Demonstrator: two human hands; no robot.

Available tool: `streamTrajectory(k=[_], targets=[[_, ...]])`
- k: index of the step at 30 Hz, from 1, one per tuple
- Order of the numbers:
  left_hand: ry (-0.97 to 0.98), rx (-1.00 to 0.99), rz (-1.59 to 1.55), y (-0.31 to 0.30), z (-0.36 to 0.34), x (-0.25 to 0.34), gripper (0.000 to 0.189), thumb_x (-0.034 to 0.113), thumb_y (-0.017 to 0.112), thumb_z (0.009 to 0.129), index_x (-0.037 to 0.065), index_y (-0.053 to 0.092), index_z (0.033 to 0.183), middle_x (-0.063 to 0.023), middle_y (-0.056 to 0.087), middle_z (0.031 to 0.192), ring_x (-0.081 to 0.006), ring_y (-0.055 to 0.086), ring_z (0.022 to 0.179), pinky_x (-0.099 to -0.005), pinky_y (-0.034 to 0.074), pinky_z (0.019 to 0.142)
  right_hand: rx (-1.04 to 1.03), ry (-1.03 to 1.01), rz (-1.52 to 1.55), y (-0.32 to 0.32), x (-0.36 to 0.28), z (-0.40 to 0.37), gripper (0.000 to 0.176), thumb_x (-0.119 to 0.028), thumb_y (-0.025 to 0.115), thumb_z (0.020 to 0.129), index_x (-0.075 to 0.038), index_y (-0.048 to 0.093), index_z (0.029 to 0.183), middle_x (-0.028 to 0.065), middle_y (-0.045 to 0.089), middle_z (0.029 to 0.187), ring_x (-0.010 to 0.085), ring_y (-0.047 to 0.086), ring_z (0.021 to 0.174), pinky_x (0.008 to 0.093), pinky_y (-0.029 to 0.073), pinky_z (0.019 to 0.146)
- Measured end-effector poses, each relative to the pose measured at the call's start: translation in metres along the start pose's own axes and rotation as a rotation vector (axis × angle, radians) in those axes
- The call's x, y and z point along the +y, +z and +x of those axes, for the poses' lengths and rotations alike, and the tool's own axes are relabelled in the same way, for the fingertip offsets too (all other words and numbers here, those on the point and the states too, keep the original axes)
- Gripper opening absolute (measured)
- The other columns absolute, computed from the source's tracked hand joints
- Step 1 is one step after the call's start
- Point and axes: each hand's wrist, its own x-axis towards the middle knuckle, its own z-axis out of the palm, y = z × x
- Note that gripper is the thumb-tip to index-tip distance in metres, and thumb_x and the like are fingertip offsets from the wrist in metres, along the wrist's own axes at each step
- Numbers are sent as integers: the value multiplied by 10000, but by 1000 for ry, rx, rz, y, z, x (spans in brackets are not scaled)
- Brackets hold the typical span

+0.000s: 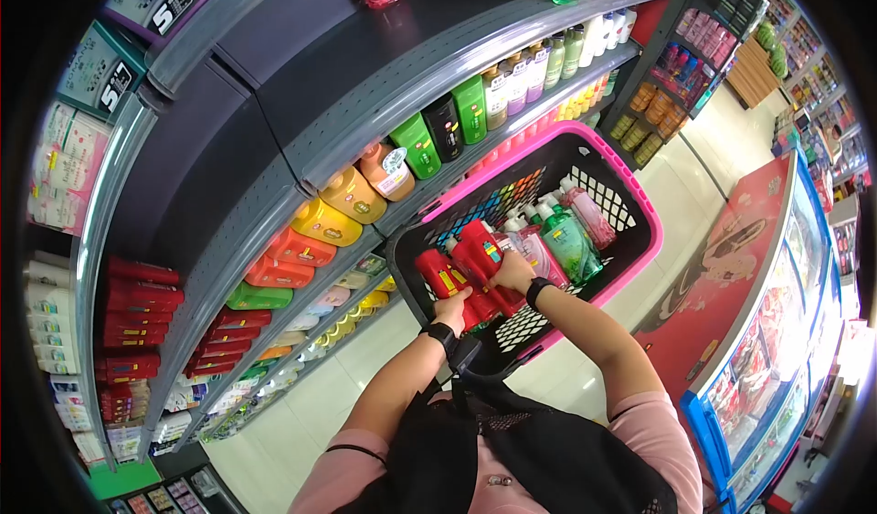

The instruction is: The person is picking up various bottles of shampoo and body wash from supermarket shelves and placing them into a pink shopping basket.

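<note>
Head camera, looking down through a rounded fisheye lens with black corners. Much of the scene is hard to read: labels on all the bottles are too small to make out, and the fingertips of both hands are hidden behind what they hold. The near wall of the basket (pixel 639 231) is partly covered by the person's forearms, and a dark bag on the chest blocks the bottom of the frame.

The basket is black mesh with a bright pink rim. Inside it, at its near end, lie two glossy red bottles with red caps, side by side and touching. The left hand (pixel 450 310) has its grip clamped round the base of the first red bottle (pixel 436 275). The right hand (pixel 512 272) has its grip closed over the second red bottle (pixel 479 251), just beside the first. Each wrist wears a black band.

Deeper in the basket stand a green bottle (pixel 568 242) and pink bottles (pixel 592 214), upright and packed close.

Left of the basket run grey shelves (pixel 365 112) of orange, yellow and green bottles. Right of the basket stands a blue-edged freezer chest (pixel 776 331)
</note>
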Motion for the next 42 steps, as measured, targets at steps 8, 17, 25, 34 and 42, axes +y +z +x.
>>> streamTrajectory(k=[8,17,25,34,42], targets=[[-82,-128,-5,-5,23,-12,335,71,640,832,12,502,1132,-142,600,1058,-278,608,933,-478,510,794,61,-65,-12,0,-2,-12,712,-327,797,597,79,443,1062,275,584,1030,383,582,983,392,475,851],[-75,-258,207,-12,31,-12,285,9,605,775,-61,540,1044,-161,616,941,-274,629,831,-398,510,743,-2,-170,-283,-6,-18,-23,485,-408,701,712,-24,587,985,174,648,923,318,634,885,421,504,760],[88,-329,488,-25,47,-16,285,-38,592,744,-64,539,1023,-171,611,930,-298,643,828,-447,545,692,-73,-191,-316,-5,-18,-19,428,-402,689,721,-46,617,949,173,653,917,325,637,869,425,498,759],[137,-479,668,-33,-35,33,123,75,684,671,14,579,687,-21,517,592,-153,525,505,-319,407,439,-6,-269,-385,15,-22,-15,382,-434,674,702,-75,677,832,173,665,856,313,646,827,433,494,739],[95,-1071,647,-108,-80,103,239,221,634,835,20,606,961,-41,577,851,-115,565,778,-275,493,712,51,-296,-320,-10,-37,-22,492,-390,746,676,29,611,897,170,646,777,250,651,669,366,507,600]])
